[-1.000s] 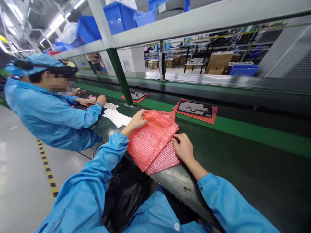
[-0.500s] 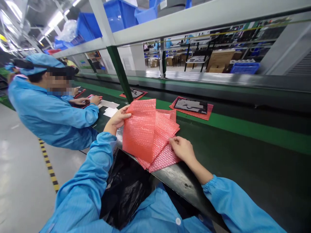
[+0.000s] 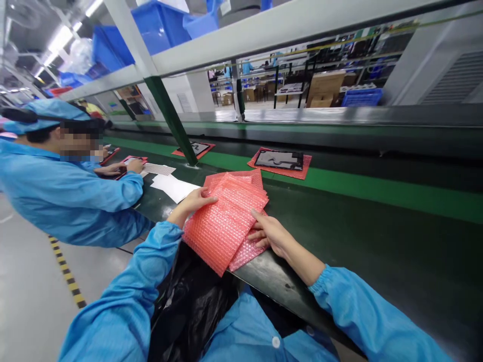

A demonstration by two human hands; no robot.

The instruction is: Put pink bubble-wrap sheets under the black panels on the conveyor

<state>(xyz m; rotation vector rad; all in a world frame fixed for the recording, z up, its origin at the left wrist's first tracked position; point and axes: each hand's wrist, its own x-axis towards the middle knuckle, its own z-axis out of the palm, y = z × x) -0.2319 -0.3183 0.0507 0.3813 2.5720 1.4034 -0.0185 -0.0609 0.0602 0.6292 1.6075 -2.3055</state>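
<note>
A fanned pile of red bubble-wrap bags (image 3: 222, 226) lies on the front edge of the green bench, its near corner sticking out past the edge. My left hand (image 3: 191, 205) grips the top bag by its left side, thumb on the upper face and the other fingers mostly hidden. At the right side of the pile is my right hand (image 3: 272, 235), fingers spread, its thumb touching the top bag's edge and its fingertips over a lower bag. White paper sheets (image 3: 173, 188) lie just beyond my left hand.
Farther back on the bench, flat dark panels (image 3: 281, 160) rest on red bubble wrap. A green post (image 3: 171, 120) rises from the bench. A co-worker in blue (image 3: 68, 186) works at the left. A black plastic bag (image 3: 188, 301) hangs below the edge.
The raised bag has come down flat onto the pile, my left hand still at its side. My right hand's fingers have spread from a pinch. The view has shifted right.
</note>
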